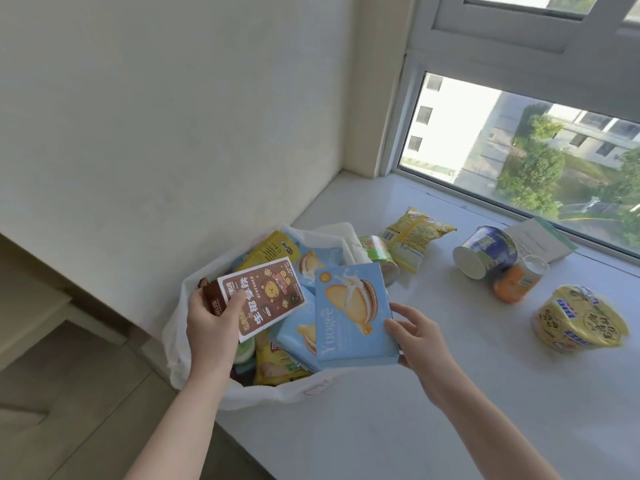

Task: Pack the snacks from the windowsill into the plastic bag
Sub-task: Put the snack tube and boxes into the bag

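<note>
Hidden: the plastic bag (180,327) is packed full, so its lower contents are covered by the boxes on top; only scraps of yellow and green wrappers show beneath.
Hard to read: the printing on the yellow bowl (580,322) near the right end of the windowsill (467,393) is smeared; only blue and white lettering shows.
Bag place: at the left end of the windowsill, against the wall, overhanging the front edge.
Left hand (211,323): its grip is clenched on a brown box (258,297), thumb on the face, held over the bag mouth.
Right hand (419,336): its grip grasps the near right corner of a blue biscuit box (353,315), which lies over the bag's right rim.
Writing: the blue biscuit box reads "Yuogee" beside a sandwich biscuit picture; the brown box shows a cartoon bear, large Chinese characters and letters ending "RUS".
Left on the sill: a yellow packet (414,239), a green cup (379,256) just beside the bag, a blue tub (485,252) on its side, an orange can (517,278) touching it, and a pale carton (540,242) at the window edge.
Open room: the near part of the windowsill along the front edge is bare.
</note>
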